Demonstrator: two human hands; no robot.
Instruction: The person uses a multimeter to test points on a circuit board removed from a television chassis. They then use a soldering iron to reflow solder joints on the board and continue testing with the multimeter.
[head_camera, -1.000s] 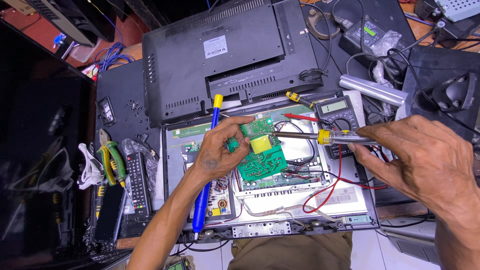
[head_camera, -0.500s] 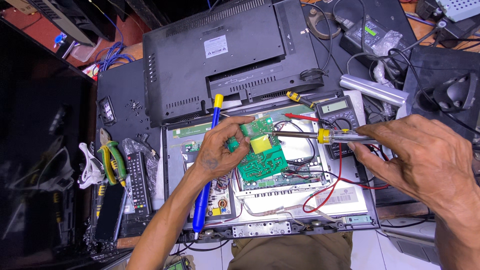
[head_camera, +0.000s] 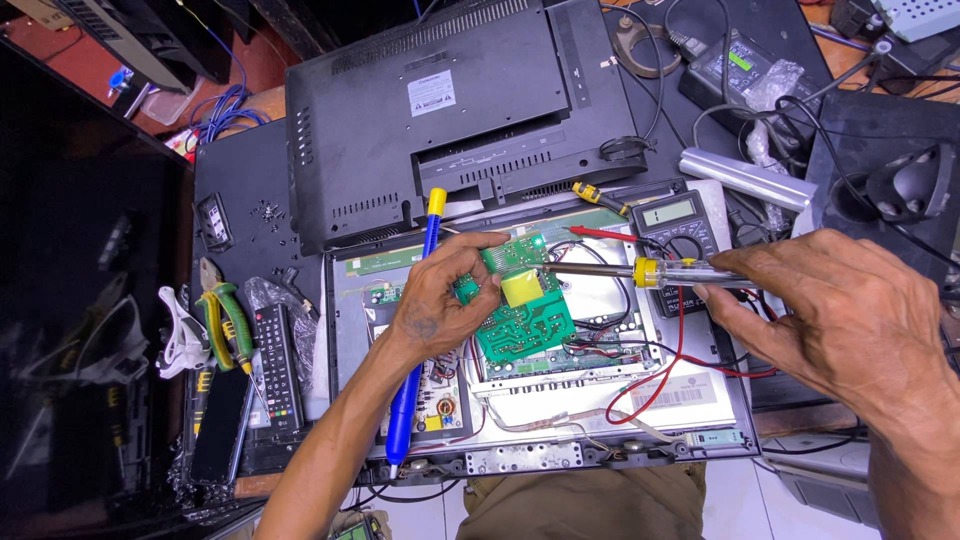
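Observation:
My left hand (head_camera: 435, 300) grips the left edge of a green circuit board (head_camera: 522, 315) with a yellow block on it, tilted up over the opened metal chassis (head_camera: 600, 400) of a flat screen. Under that same hand lies a blue desoldering pump (head_camera: 415, 350) with a yellow cap. My right hand (head_camera: 840, 310) holds a soldering iron (head_camera: 640, 271) with a clear handle and yellow collar, its metal tip touching the board's top right edge.
A black plastic back cover (head_camera: 440, 110) lies behind the chassis. A multimeter (head_camera: 675, 225) with red and black leads sits at right. Green-handled pliers (head_camera: 225, 325), a remote control (head_camera: 278, 365) and a phone lie at left. Adapters and cables crowd the far right.

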